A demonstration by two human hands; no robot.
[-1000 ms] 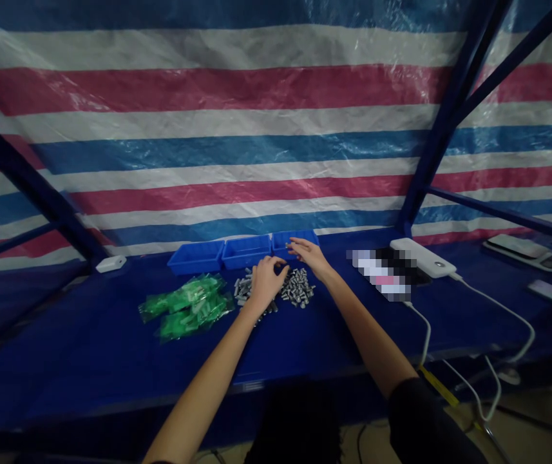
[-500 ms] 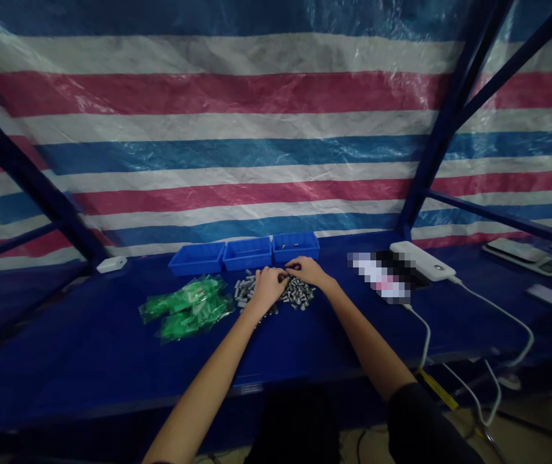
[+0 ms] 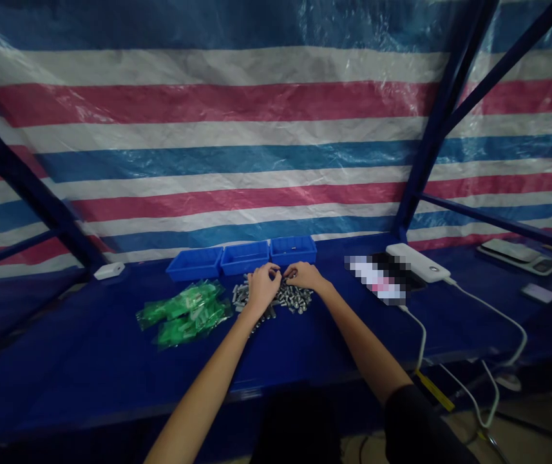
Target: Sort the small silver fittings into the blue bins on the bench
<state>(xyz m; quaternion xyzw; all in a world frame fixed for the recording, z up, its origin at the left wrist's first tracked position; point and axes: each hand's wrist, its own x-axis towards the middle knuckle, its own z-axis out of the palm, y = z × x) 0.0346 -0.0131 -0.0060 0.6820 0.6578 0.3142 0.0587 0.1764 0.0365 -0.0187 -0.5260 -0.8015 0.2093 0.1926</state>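
Near the middle of the frame, the left hand is over the pile of small metal fasteners, its thumb and fingers curved toward each other with a narrow gap. Just beside it, the right hand reaches in from the right with its fingers bent and drawn close together at the pile's upper edge. Whether either hand grips a fastener cannot be told; the fingertips are too small and dim. The pile lies on the dark blue table, spreading out on both sides of the left hand. Just above it in the frame stand three blue plastic bins in a row: the left bin, the middle bin and the right bin, which has a small bright piece inside. Left of the pile lie green plastic packets, overlapping one another. Right of centre, a white power bank rests beside a pixelated device, each with a white cable. A flat scale sits at the right, and a striped tarp fills the upper frame.
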